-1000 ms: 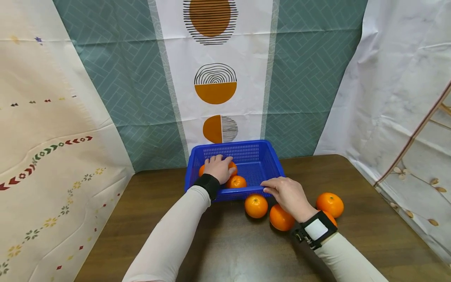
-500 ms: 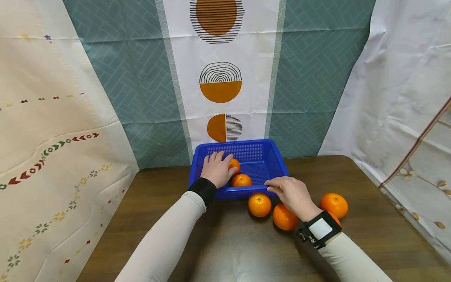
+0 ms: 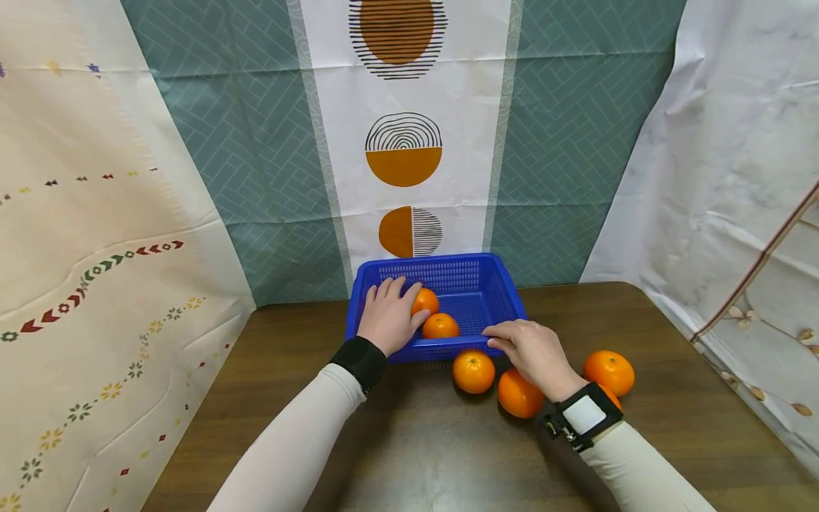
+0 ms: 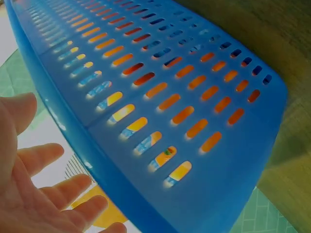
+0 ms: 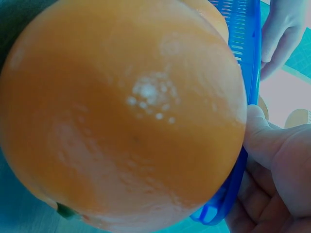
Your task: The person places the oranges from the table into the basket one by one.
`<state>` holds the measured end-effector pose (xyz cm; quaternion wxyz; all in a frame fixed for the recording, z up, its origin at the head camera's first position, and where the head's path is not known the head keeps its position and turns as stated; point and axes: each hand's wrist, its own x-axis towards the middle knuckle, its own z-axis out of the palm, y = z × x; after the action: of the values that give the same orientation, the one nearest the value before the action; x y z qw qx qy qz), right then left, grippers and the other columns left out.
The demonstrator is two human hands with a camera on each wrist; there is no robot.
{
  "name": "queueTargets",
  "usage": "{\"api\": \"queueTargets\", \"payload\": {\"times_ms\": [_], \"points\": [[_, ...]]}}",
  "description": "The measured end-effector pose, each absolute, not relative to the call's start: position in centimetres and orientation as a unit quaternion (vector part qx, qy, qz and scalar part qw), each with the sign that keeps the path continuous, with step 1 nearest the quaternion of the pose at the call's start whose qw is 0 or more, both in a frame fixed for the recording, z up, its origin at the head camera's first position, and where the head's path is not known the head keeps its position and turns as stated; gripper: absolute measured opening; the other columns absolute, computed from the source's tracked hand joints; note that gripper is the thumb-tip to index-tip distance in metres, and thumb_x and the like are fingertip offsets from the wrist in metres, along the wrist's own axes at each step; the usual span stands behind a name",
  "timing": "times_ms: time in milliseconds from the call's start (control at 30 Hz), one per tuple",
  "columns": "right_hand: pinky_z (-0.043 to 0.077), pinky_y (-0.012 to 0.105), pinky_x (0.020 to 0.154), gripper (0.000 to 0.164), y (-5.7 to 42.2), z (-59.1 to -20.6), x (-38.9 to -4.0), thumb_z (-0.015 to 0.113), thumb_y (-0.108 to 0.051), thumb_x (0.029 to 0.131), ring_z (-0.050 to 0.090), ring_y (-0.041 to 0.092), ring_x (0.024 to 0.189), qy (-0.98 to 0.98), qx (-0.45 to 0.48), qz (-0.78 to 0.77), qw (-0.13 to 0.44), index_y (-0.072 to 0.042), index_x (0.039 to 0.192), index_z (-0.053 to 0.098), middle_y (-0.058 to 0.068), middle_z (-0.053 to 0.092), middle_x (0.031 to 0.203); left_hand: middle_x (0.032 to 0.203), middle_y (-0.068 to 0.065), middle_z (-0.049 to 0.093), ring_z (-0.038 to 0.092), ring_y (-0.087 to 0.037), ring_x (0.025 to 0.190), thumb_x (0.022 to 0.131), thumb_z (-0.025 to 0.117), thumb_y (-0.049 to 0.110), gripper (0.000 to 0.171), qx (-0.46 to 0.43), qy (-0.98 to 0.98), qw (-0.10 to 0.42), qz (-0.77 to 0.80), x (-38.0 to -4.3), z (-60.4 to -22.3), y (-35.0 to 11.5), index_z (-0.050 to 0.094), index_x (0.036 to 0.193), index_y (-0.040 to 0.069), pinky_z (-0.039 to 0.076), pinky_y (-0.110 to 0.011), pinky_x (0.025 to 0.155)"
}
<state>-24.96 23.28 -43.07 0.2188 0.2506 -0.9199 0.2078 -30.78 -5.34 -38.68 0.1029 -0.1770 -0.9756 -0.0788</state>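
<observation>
A blue plastic basket [image 3: 502,291] stands at the back of the table with oranges in it. Two show plainly, one orange [image 3: 440,326] near the front wall and another orange [image 3: 426,299] behind it. Over the basket's left part is my left hand [image 3: 388,318], fingers spread; the left wrist view shows the palm and fingers [image 4: 73,187] beyond the rim, holding nothing. My right hand [image 3: 536,359] pinches the front rim near the right corner, thumb outside. Below it lies a large orange [image 5: 121,121], which fills much of the right wrist view.
Just in front of the basket sits another orange [image 3: 473,371]. To the right of the right wrist lies an orange [image 3: 609,371], with one more partly hidden by the wrist strap [image 3: 587,414]. Patterned cloths [image 3: 243,178] hang behind the brown table [image 3: 422,441].
My left hand has drawn back leftward off the oranges, spreading its fingers and uncovering more of the two. The right hand stays on the rim. The head view has shifted slightly.
</observation>
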Motion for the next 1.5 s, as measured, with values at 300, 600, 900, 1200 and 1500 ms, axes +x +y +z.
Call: {"api": "queueTargets", "payload": {"times_ms": [300,600,900,1200,1500], "points": [[0.064,0.054,0.092,0.02,23.3,-42.9,-24.8,0.084,-0.012,0.098,0.079,0.031,0.104,-0.921,0.249,0.21,0.215,-0.009,0.118,0.085,0.006,0.083,0.111,0.17,-0.019,0.044,0.033,-0.044,0.16,0.112,0.062,0.05,0.064,-0.193,-0.97,0.12,-0.084,-29.4,-38.9,-5.8,0.05,0.167,0.02,0.018,-0.068,0.131],[0.064,0.053,0.091,0.019,23.2,-43.0,-24.9,0.084,-0.012,0.098,0.079,0.03,0.103,-0.921,0.248,0.207,0.216,-0.01,0.117,0.085,0.006,0.083,0.111,0.165,-0.021,0.049,0.04,-0.046,0.156,0.111,0.066,0.049,0.062,-0.218,-0.959,0.165,-0.071,-27.9,-39.3,-6.3,0.056,0.163,0.017,0.024,-0.068,0.129],[0.064,0.054,0.092,0.02,23.2,-43.0,-24.8,0.084,-0.012,0.098,0.079,0.031,0.104,-0.922,0.246,0.212,0.211,-0.01,0.118,0.085,0.006,0.083,0.111,0.168,-0.02,0.046,0.038,-0.044,0.157,0.111,0.065,0.049,0.063,-0.221,-0.957,0.17,-0.074,-26.3,-39.8,-7.0,0.054,0.164,0.017,0.022,-0.067,0.13],[0.064,0.054,0.092,0.02,23.2,-43.2,-24.9,0.084,-0.013,0.098,0.079,0.031,0.104,-0.923,0.245,0.21,0.211,-0.011,0.118,0.085,0.006,0.083,0.111,0.164,-0.021,0.05,0.044,-0.044,0.152,0.11,0.066,0.049,0.063,-0.24,-0.945,0.211,-0.068,-25.3,-40.7,-7.1,0.056,0.162,0.015,0.027,-0.067,0.128],[0.064,0.054,0.091,0.019,23.2,-43.1,-25.0,0.084,-0.012,0.098,0.079,0.03,0.104,-0.921,0.248,0.209,0.215,-0.011,0.117,0.085,0.005,0.083,0.111,0.161,-0.022,0.053,0.047,-0.045,0.15,0.107,0.071,0.048,0.063,-0.239,-0.939,0.238,-0.069,-24.0,-41.9,-8.1,0.06,0.159,0.014,0.03,-0.069,0.127]]}}
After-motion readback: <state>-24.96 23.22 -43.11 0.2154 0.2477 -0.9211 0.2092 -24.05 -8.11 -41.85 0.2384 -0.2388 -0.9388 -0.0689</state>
